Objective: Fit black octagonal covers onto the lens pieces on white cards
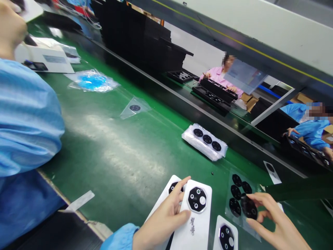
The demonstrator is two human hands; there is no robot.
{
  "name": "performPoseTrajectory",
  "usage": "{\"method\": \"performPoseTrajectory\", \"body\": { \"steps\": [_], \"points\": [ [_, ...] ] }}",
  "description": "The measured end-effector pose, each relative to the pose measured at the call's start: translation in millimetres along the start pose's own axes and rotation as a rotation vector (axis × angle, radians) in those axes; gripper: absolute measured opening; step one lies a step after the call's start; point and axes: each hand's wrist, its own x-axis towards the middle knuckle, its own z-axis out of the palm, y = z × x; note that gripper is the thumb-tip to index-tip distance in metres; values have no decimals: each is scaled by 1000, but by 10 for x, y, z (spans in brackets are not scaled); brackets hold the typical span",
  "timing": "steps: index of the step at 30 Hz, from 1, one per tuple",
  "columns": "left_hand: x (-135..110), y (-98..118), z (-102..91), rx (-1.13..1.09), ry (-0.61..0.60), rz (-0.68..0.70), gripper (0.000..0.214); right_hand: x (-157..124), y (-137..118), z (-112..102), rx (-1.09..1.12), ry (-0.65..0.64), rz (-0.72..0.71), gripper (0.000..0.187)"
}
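Fingers of the left hand (163,220) and the right hand (275,218) are closed, both gripping. Toward the near edge of the green table (104,156), the left hand holds a white phone (195,217); a second phone (162,199) shows partly behind it, a third phone (225,234) to its right. Beyond that lies a clear sheet (244,222) bearing black discs (236,192), and by the far edge sits a stack of bagged discs (205,141). Over the sheet, the right thumb and fingertips pinch one dark disc (248,207).
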Motion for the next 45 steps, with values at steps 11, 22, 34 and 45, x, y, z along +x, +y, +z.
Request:
{"method": "performPoseTrajectory", "body": {
  "steps": [11,22,34,45],
  "points": [
    [-38,-74,69,280,-21,18,58,180,-1169,166,65,-223,-245,37],
    [-8,-139,95,309,-52,19,58,168,-1246,228,66,-177,-291,40],
    [-16,-142,94,264,-47,30,57,198,-1240,256,89,-167,-297,39],
    [-12,-104,108,283,-36,33,56,209,-1247,256,90,-172,-300,38]
  ]
}}
